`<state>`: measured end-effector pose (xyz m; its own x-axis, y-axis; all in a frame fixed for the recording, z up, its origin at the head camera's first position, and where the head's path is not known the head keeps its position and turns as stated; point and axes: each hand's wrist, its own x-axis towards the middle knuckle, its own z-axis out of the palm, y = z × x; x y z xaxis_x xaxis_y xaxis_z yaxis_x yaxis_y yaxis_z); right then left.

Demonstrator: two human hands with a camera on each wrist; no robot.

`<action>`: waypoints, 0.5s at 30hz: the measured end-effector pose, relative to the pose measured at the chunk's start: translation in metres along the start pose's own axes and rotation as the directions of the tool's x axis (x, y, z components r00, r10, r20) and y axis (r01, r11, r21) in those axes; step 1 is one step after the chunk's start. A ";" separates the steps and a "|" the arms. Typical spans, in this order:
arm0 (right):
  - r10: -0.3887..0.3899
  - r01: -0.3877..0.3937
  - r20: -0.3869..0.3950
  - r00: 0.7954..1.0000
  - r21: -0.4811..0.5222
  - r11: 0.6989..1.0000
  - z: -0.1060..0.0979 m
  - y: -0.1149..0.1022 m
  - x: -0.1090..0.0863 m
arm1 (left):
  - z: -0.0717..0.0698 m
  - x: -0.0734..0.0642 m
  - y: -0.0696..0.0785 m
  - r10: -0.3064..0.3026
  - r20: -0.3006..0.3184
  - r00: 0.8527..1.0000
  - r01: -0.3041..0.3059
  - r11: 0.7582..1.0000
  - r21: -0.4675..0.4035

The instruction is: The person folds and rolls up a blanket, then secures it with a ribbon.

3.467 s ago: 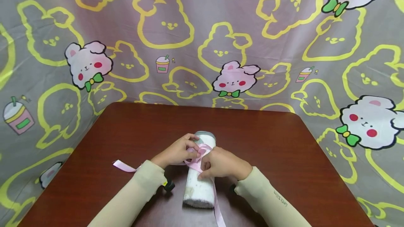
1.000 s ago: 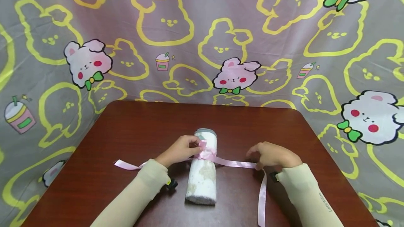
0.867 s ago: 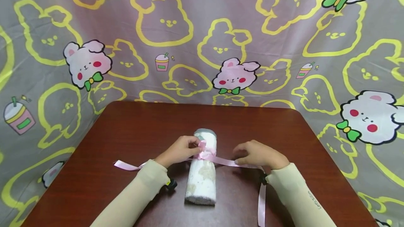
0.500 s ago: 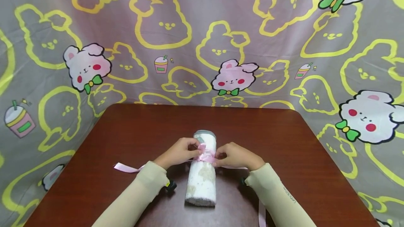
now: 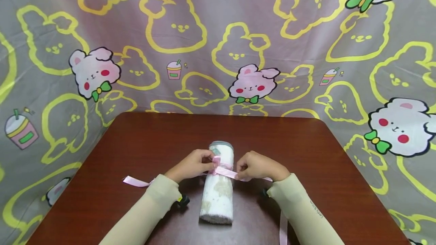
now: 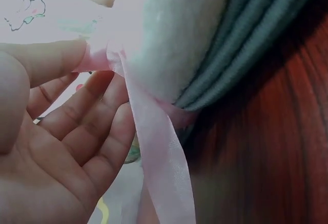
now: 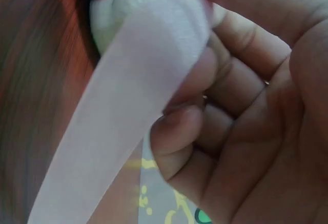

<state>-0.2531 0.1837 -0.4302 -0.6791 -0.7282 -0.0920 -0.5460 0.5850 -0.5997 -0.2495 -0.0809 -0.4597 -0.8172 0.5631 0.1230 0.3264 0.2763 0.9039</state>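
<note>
A rolled white towel (image 5: pixel 217 201) with beige patches lies lengthwise on the table, a pink satin ribbon (image 5: pixel 225 172) round its upper half. In the left wrist view the towel's grey-green folded edges (image 6: pixel 241 55) show. My left hand (image 5: pixel 191 165) pinches a short upright piece of the ribbon at the crossing, between thumb and index finger, other fingers loosely bent. Just right of the towel, my right hand (image 5: pixel 260 166) pinches the ribbon's other length, which runs flat from the crossing. In the right wrist view this ribbon (image 7: pixel 102 116) passes broad and smooth beside curled fingers.
One ribbon tail (image 5: pixel 135 181) lies on the table left of the towel; another (image 5: pixel 283 230) hangs down at the right, partly behind the sleeve. The brown table (image 5: pixel 163 135) backs onto a patterned curtain (image 5: pixel 197 18).
The right hand was over the towel, then far out right along the ribbon; now it is back close beside the towel, pinching the ribbon. The left hand keeps its pinch near the crossing.
</note>
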 end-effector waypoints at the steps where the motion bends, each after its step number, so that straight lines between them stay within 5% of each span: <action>1: 0.009 -0.009 0.006 1.000 -0.002 1.000 0.000 0.000 -0.001 | 0.000 0.000 -0.001 0.002 0.001 1.000 -0.002 1.000 0.002; 15: -0.116 0.107 -0.076 0.990 -0.112 0.988 0.014 -0.016 0.010 | -0.004 -0.002 -0.001 -0.045 -0.005 0.999 0.045 0.999 0.009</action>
<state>-0.2440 0.1621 -0.4328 -0.6467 -0.7617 0.0392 -0.6672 0.5401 -0.5130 -0.2505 -0.0852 -0.4589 -0.8336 0.5459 0.0842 0.2935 0.3087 0.9048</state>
